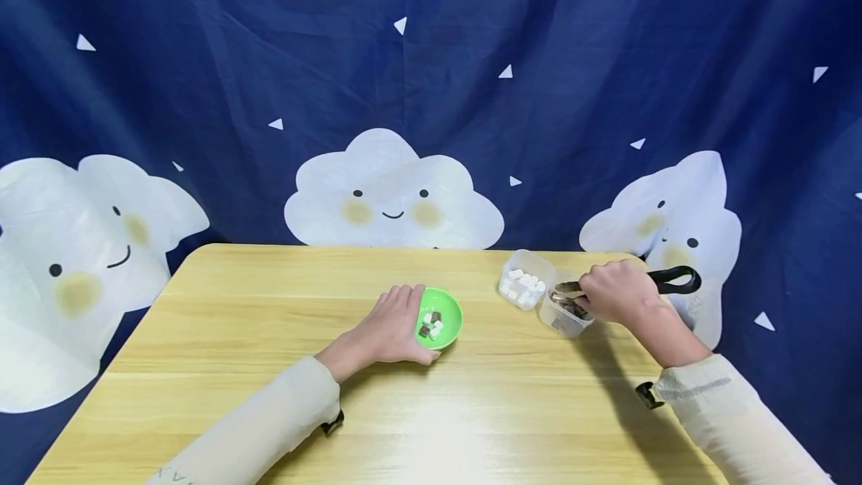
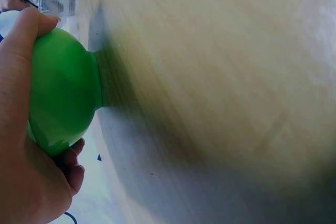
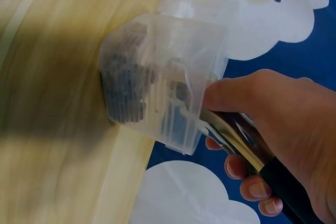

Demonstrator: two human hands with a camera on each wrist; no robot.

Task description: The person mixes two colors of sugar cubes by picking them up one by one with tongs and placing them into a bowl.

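Note:
My left hand [image 1: 396, 324] grips the side of a green bowl [image 1: 450, 326], thumb on the near rim and fingers round the far side. White and dark brown cubes [image 1: 431, 324] lie inside it. In the left wrist view the bowl [image 2: 63, 87] stands upright on its foot. At the right, my right hand [image 1: 616, 292] holds metal tongs [image 3: 239, 137] with a black handle [image 1: 676, 280]. The tips of the tongs reach into a clear plastic tub [image 1: 564, 320] of dark pieces, seen through its wall in the right wrist view. Whether they pinch a piece I cannot tell.
A second clear tub [image 1: 527, 279] with several white cubes stands just left of the first, near the table's back edge. The wooden table [image 1: 269, 305] ends at a dark blue curtain [image 1: 431, 58] printed with clouds.

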